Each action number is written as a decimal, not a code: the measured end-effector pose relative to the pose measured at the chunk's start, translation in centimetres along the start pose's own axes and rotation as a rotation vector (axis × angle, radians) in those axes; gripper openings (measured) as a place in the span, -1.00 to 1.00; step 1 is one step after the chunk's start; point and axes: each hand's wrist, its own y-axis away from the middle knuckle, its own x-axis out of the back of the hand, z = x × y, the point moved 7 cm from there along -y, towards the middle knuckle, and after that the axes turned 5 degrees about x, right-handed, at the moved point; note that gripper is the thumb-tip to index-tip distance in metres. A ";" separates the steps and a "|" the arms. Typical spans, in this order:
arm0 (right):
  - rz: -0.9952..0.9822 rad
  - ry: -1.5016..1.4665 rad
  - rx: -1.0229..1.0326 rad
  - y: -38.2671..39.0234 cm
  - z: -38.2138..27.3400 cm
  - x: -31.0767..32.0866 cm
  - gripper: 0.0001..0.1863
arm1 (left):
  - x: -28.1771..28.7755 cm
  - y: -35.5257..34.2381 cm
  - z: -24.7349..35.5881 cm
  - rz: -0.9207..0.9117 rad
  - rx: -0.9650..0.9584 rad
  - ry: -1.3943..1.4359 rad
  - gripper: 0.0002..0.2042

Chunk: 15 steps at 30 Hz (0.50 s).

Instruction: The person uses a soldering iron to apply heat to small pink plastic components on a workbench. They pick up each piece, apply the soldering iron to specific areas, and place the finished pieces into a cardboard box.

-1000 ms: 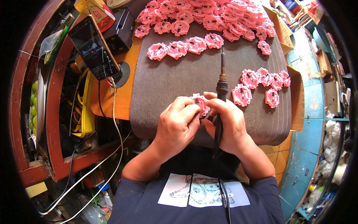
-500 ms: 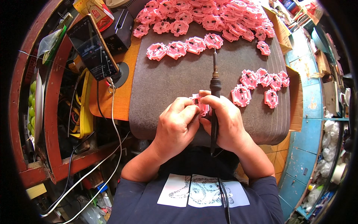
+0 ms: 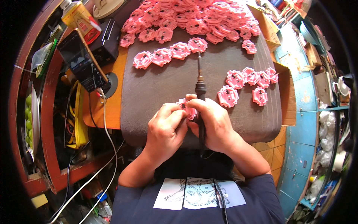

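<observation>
Close to the table's front edge, my two hands meet around one small pink plastic part (image 3: 191, 112) with a black piece in its middle. My left hand (image 3: 166, 125) is closed, thumb and forefinger pinched at the part's left side; anything smaller in that pinch is hidden. On the other side, my right hand (image 3: 216, 121) keeps its fingertips against the part while also holding a soldering iron (image 3: 200, 89). The iron's black handle runs along the palm, and its metal tip points away from me, near a row of similar pink parts (image 3: 162, 56).
A large heap of pink parts (image 3: 194, 16) covers the far side of the dark mat (image 3: 167, 82). A smaller group (image 3: 235, 79) lies at the right. A phone (image 3: 82, 59) on a stand is at the left, with a white cable (image 3: 105, 123) hanging down. Cardboard (image 3: 287, 95) borders the right edge.
The whole view has shifted, so the table and hands appear further left. Both hands keep the same grip on the pink part and the soldering iron.
</observation>
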 end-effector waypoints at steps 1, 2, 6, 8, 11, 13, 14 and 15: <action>-0.014 0.028 -0.004 -0.1 -0.2 0.2 -0.42 | 0.0 -0.1 0.1 0.000 -0.001 -0.002 -0.81; 0.003 0.025 0.008 -0.1 -0.1 0.2 -0.43 | -0.1 -0.1 0.0 0.001 0.008 0.014 -0.82; 0.029 -0.008 0.013 0.1 -0.4 0.7 -0.45 | -0.1 0.0 -0.1 0.009 0.012 -0.004 -0.82; 0.051 0.003 0.055 0.6 -0.8 1.3 -0.42 | -0.3 0.1 -0.3 0.019 0.020 0.019 -0.82; 0.169 0.167 0.169 1.8 -0.6 4.2 -0.42 | -0.1 -0.1 0.0 0.019 -0.021 -0.014 -0.83; 0.141 0.360 0.162 1.9 0.2 6.5 -0.47 | -0.2 0.1 -0.2 0.021 -0.061 -0.032 -0.85; 0.110 0.434 0.117 1.6 0.9 7.5 -0.50 | -0.1 0.1 -0.3 0.024 -0.064 -0.043 -0.85; 0.053 0.486 0.038 1.3 1.8 8.2 -0.46 | -0.1 0.2 -0.3 0.027 -0.066 -0.053 -0.86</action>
